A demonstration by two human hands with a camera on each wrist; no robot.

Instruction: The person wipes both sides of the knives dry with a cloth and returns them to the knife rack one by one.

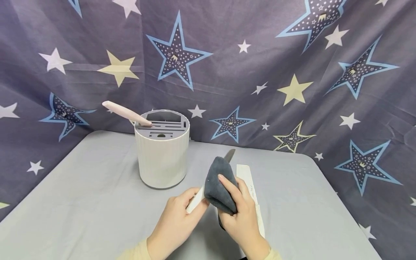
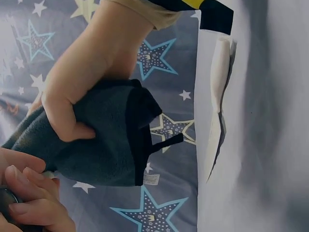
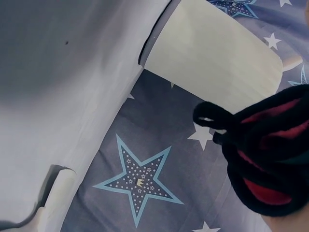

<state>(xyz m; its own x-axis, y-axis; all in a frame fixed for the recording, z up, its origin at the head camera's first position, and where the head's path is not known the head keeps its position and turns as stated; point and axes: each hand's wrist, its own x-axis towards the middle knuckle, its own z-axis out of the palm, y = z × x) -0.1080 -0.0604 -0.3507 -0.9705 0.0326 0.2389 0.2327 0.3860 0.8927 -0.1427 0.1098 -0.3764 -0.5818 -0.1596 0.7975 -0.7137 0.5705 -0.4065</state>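
Note:
My left hand (image 1: 175, 220) grips the white handle (image 1: 196, 200) of a knife, held slanting over the table. My right hand (image 1: 240, 215) holds a folded dark grey cloth (image 1: 218, 184) around the knife's blade. Only the blade's tip (image 1: 229, 155) pokes out beyond the cloth; the rest is covered. In the left wrist view, the right thumb presses on the fuzzy cloth (image 2: 108, 130), which has a black edge and a small loop. The right wrist view shows red between the dark folds of the cloth (image 3: 270, 154).
A round white knife block (image 1: 162, 159) with a slotted grey top stands left of my hands, a pink-handled knife (image 1: 125, 112) in one slot. Another white knife (image 1: 247, 177) lies on the grey table (image 1: 81, 202), right of my hands. A star-patterned curtain (image 1: 227, 72) hangs behind.

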